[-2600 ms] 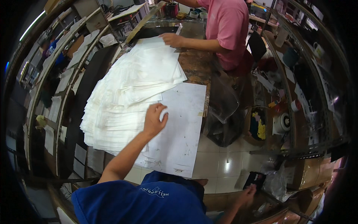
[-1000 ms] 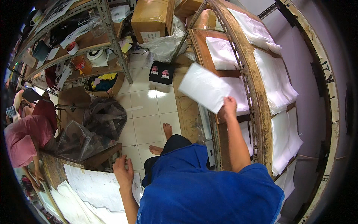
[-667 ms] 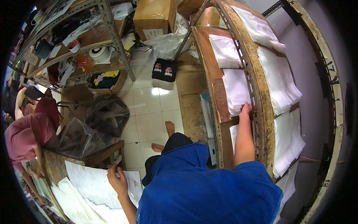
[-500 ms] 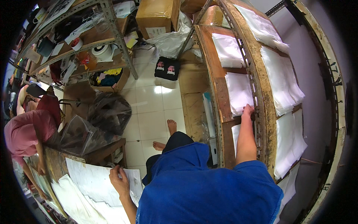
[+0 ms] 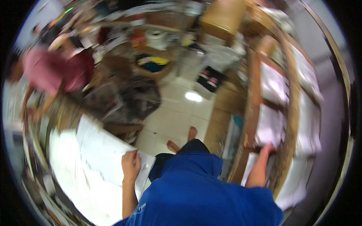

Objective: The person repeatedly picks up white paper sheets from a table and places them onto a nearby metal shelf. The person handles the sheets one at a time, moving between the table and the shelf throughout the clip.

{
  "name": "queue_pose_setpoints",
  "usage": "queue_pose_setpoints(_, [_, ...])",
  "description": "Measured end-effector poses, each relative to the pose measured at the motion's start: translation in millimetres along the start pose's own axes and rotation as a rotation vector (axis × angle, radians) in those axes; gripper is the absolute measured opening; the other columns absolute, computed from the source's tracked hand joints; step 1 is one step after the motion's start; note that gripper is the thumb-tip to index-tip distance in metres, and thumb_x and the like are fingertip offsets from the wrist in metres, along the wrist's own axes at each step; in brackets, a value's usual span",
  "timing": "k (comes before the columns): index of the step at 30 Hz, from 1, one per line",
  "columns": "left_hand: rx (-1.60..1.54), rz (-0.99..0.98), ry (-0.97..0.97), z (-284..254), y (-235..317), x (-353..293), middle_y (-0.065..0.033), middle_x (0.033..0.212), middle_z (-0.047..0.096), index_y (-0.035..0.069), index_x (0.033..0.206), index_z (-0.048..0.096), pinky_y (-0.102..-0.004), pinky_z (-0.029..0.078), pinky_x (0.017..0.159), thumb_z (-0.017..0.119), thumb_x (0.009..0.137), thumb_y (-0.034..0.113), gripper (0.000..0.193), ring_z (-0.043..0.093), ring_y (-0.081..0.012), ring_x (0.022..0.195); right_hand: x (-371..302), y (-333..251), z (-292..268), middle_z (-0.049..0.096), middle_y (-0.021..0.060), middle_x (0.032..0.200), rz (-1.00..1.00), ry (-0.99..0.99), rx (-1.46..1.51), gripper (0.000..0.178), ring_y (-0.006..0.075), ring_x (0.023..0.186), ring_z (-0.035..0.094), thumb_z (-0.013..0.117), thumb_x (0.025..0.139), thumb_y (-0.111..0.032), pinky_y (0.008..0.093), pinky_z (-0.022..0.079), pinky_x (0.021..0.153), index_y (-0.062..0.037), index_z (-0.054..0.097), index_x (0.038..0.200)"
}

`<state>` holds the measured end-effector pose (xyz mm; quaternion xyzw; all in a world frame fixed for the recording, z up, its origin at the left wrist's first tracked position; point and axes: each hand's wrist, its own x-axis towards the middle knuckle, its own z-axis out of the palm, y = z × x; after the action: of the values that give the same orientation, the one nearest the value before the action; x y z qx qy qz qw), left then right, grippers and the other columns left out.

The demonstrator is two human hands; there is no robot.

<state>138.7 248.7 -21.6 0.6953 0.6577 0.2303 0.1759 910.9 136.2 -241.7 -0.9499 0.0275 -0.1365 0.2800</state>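
Note:
My left hand (image 5: 131,164) rests at the right edge of a large white sheet (image 5: 98,138) on the table to my left. Its fingers are loosely bent and slightly apart, with nothing seen in them. On the right, my right arm reaches to a wooden shelf. There my right hand (image 5: 268,147) is at the near edge of a stack of white sheets (image 5: 270,125). Motion blur smears its fingers, so whether they pinch a sheet cannot be made out. Another white stack (image 5: 274,83) lies farther along the same shelf.
A person in a pink top (image 5: 47,69) bends over the table at the far left. Dark plastic sheeting (image 5: 137,98) bulges beside the aisle. Folded black cloth (image 5: 210,78) lies on the tiled floor (image 5: 181,109). Cardboard boxes (image 5: 220,19) stand at the back. More white stacks (image 5: 308,124) fill the right shelf.
The whole view has swung left and blurred, so things sit farther right in it. My right hand stays by the same stack edge, and my left hand stays on the white sheet.

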Motion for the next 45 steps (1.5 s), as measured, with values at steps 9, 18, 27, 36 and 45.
queue_pose_setpoints(9, [0.114, -0.243, 0.328, -36, -20, -47, -0.0134, 0.106, 0.057, 0.003, 0.102, 0.062, -0.0423, 0.04, 0.086, 0.066, 0.078, 0.011, 0.025, 0.053, -0.0312, 0.101, -159, -175, -30, 0.063, 0.0201, 0.109, -0.528, -0.217, 0.579, 0.037, 0.034, 0.096, 0.061, 0.059, 0.088, -0.012, 0.0404, 0.049, 0.084, -0.0021, 0.053, 0.122])
queue_pose_setpoints(18, [0.278, -0.441, 0.42, -22, -50, -90, -0.02, 0.135, 0.043, 0.003, 0.122, 0.053, -0.0522, 0.023, 0.11, 0.063, 0.082, 0.024, 0.046, 0.033, -0.0363, 0.131, -411, -259, -41, 0.059, 0.011, 0.098, -1.099, -1.378, 0.545, 0.026, 0.0184, 0.083, 0.056, 0.048, 0.092, -0.008, 0.0296, 0.046, 0.075, 0.003, 0.055, 0.115])
queue_pose_setpoints(27, [0.106, -0.389, 0.524, -27, -61, -100, -0.0189, 0.132, 0.048, 0.001, 0.116, 0.057, -0.0495, 0.026, 0.109, 0.061, 0.084, 0.02, 0.038, 0.038, -0.0338, 0.129, -509, -231, -69, 0.053, 0.0016, 0.074, -1.019, -1.933, 0.377, 0.017, 0.0059, 0.059, 0.046, 0.05, 0.091, -0.008, 0.0217, 0.039, 0.05, -0.0009, 0.057, 0.105])
queue_pose_setpoints(36, [0.193, -0.531, 0.949, -90, -85, -85, -0.0154, 0.114, 0.057, 0.001, 0.108, 0.059, -0.0427, 0.044, 0.086, 0.065, 0.079, 0.011, 0.031, 0.055, -0.0326, 0.101, -487, -236, -77, 0.054, 0.004, 0.073, -1.047, -1.926, 0.259, 0.017, 0.0088, 0.057, 0.05, 0.052, 0.091, -0.012, 0.0225, 0.042, 0.05, 0.0014, 0.057, 0.101])
queue_pose_setpoints(45, [0.684, -0.542, 0.34, -106, -157, -80, -0.0094, 0.093, 0.059, 0.007, 0.092, 0.063, -0.0401, 0.039, 0.08, 0.062, 0.076, 0.011, 0.016, 0.054, -0.0247, 0.088, -460, -216, -89, 0.056, 0.0051, 0.076, -1.029, -1.865, 0.272, 0.021, 0.0098, 0.061, 0.052, 0.052, 0.092, -0.013, 0.0243, 0.044, 0.053, 0.001, 0.057, 0.106])
